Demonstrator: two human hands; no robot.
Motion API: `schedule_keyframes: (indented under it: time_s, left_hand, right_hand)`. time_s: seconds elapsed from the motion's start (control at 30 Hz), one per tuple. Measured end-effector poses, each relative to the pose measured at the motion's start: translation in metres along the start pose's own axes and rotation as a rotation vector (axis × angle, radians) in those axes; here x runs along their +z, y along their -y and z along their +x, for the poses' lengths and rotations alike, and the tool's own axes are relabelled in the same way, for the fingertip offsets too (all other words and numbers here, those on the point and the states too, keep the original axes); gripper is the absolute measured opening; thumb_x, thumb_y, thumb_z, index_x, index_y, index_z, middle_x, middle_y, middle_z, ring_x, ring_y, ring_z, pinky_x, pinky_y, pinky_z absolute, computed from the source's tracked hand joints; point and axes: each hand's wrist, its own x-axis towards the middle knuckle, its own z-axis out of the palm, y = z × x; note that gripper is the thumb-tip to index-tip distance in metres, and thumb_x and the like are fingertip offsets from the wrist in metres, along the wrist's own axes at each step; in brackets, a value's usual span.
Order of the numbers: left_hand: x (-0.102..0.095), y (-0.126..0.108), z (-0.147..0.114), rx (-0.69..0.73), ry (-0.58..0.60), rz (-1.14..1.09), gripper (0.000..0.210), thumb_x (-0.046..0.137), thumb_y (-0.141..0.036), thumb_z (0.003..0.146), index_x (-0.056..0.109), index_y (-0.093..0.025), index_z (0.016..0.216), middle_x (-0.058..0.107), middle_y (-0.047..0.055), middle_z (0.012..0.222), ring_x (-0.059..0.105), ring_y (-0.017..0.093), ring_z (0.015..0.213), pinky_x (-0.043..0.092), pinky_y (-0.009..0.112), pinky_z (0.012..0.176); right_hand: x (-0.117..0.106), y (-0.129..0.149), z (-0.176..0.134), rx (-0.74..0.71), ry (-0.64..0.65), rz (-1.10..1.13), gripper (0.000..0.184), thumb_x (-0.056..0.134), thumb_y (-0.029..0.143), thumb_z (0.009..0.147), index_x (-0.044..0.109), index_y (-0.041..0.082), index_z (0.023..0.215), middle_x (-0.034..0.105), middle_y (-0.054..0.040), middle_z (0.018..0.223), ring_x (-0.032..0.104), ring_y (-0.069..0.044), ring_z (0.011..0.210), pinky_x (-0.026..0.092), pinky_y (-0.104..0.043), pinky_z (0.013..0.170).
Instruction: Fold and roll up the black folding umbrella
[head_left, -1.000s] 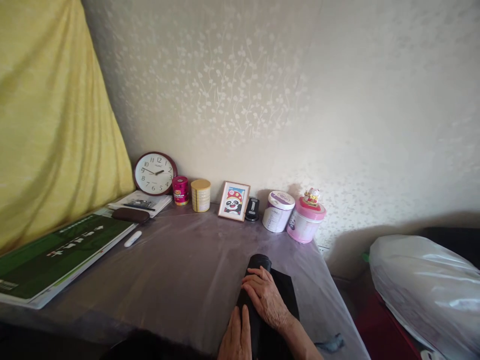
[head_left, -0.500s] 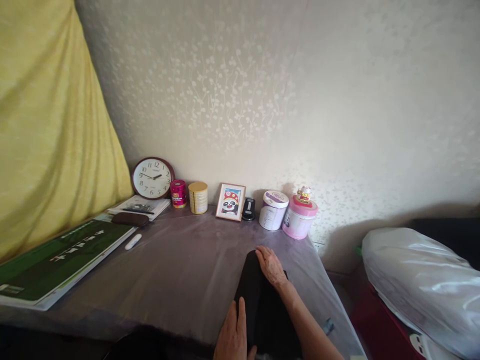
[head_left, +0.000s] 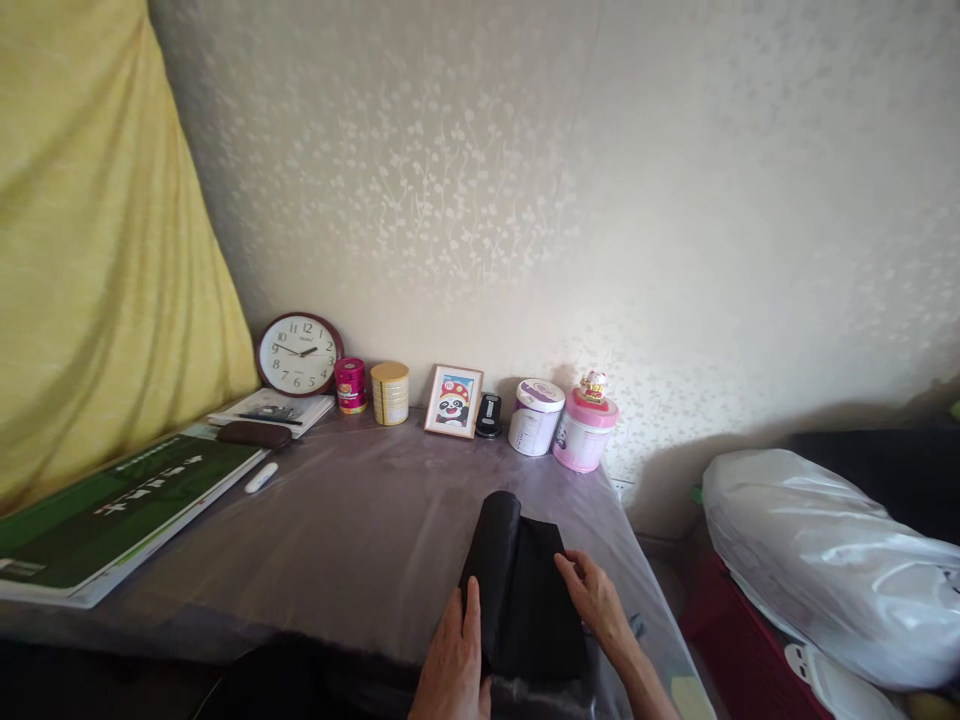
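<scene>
A soft black sheet (head_left: pixel 538 600) lies on the near right part of the table, its material thin and cloth-like or plastic. Its left side is curled into a thick roll (head_left: pixel 496 560), while the right side spreads flat. Along the roll's lower left rests my left hand (head_left: pixel 454 650), closed around it with the thumb near the bottom end. My right hand (head_left: pixel 592 595) pinches the flat part's right edge between thumb and fingers.
Against the wall stand a clock (head_left: pixel 300 353), a pink tin (head_left: pixel 350 385), a yellow tin (head_left: pixel 390 393), a framed panda picture (head_left: pixel 453 400) and two tubs (head_left: pixel 536 418). Green book (head_left: pixel 127 510) and white marker (head_left: pixel 261 478) lie left. A plastic-wrapped bundle (head_left: pixel 825 560) sits beyond the table's right edge.
My right hand has moved from the top of the black roll down to the right edge, and the flat flap now shows opened out to the right. My left hand stays on the roll.
</scene>
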Motion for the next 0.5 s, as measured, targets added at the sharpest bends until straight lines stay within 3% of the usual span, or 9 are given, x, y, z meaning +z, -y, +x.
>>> schedule_keyframes:
  time_s: [0.13, 0.3, 0.5]
  left_hand:
    - [-0.001, 0.000, 0.001, -0.013, 0.013, 0.007, 0.096, 0.050, -0.004, 0.061, -0.004, -0.013, 0.139, 0.022, 0.016, 0.147, 0.027, 0.023, 0.133, 0.031, 0.030, 0.104]
    - [-0.005, -0.001, 0.001, -0.002, 0.036, 0.019, 0.096, 0.048, -0.001, 0.058, -0.003, -0.012, 0.139, 0.019, 0.018, 0.147, 0.028, 0.025, 0.132, 0.032, 0.031, 0.103]
    - [-0.005, -0.004, 0.000, -0.018, 0.016, 0.035, 0.098, 0.045, 0.001, 0.053, 0.000, -0.012, 0.139, 0.018, 0.018, 0.147, 0.028, 0.025, 0.132, 0.031, 0.032, 0.103]
  right_hand:
    - [0.002, 0.009, -0.002, 0.000, 0.031, 0.070, 0.034, 0.049, 0.047, 0.073, 0.061, 0.019, 0.088, 0.066, -0.0031, 0.068, 0.062, -0.022, 0.069, 0.045, -0.031, 0.063]
    - [0.005, 0.035, 0.002, -0.044, 0.198, 0.351, 0.032, 0.051, 0.046, 0.074, 0.060, 0.017, 0.084, 0.063, -0.0008, 0.065, 0.060, -0.019, 0.064, 0.045, -0.027, 0.054]
    - [0.032, 0.075, 0.010, -0.048, 0.292, 0.556, 0.033, 0.053, 0.044, 0.073, 0.058, 0.018, 0.092, 0.063, -0.0010, 0.067, 0.060, -0.018, 0.062, 0.046, -0.027, 0.053]
